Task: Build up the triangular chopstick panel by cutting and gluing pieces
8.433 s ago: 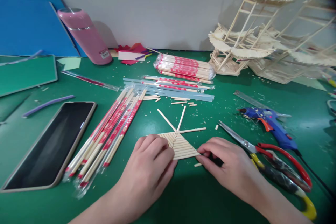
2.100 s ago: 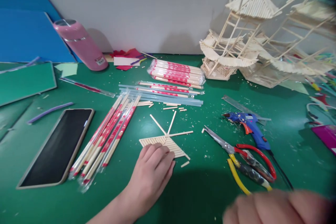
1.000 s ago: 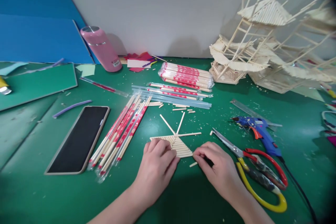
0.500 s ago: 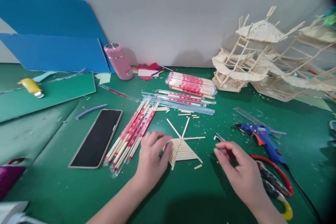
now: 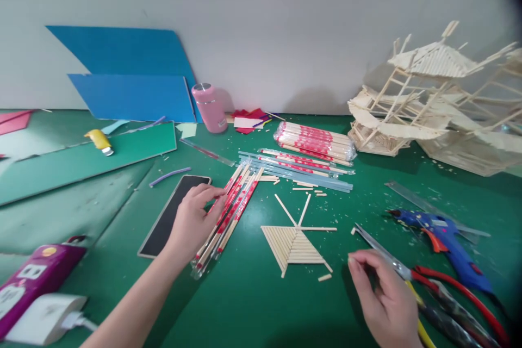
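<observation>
My left hand hovers over the phone and the left edge of the wrapped chopsticks, its thumb and fingers a little apart with nothing seen between them. Whether it touches the wrappers I cannot tell. A small stick frame lies flat on the table between my hands; graded sticks fill two of its sections and bare spokes stick out behind. To its right, my right hand is closed, thumb against curled forefinger; anything held there is hidden. Scissors with red handles lie beside it, partly behind the hand.
A blue glue gun and a clear ruler lie at right. Stick-built pavilion models stand behind. A pink flask, a bundle of chopsticks, a yellow cutter and a purple power strip are around.
My left hand has left the stick frame and moved left to the wrapped chopsticks and phone. The view has swung left. My right hand's fingertips have drawn together, and more of the scissors shows.
</observation>
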`<state>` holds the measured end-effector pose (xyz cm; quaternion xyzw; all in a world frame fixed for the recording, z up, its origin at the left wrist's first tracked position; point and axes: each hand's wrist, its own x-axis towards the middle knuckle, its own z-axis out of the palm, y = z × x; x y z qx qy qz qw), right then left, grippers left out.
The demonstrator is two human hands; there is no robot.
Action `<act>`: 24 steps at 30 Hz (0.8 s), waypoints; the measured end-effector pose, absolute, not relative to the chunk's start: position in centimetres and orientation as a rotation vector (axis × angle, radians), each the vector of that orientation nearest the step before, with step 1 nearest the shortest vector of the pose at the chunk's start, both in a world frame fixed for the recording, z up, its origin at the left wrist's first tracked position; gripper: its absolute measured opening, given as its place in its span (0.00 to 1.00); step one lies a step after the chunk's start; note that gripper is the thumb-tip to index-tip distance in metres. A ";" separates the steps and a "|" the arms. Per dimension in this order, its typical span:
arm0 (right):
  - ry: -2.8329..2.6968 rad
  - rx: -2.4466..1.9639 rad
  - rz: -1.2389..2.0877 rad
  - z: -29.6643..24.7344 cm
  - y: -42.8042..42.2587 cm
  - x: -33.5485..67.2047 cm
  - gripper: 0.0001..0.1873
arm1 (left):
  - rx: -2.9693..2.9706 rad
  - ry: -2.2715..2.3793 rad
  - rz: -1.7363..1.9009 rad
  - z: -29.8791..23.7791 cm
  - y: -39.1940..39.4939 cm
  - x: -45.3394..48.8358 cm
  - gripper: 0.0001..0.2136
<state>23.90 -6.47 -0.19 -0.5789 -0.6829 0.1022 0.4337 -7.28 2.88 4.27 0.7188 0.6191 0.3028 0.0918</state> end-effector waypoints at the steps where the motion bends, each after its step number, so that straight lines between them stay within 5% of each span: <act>1: -1.710 -1.428 0.249 -0.2 -6.4 23.9 0.02 | 2.145 1.845 0.866 4.5 3.0 -7.5 0.11; 24: -1.664 -1.491 0.276 -0.1 -6.2 23.8 0.02 | 2.437 1.957 0.107 3.9 4.5 -1.8 0.07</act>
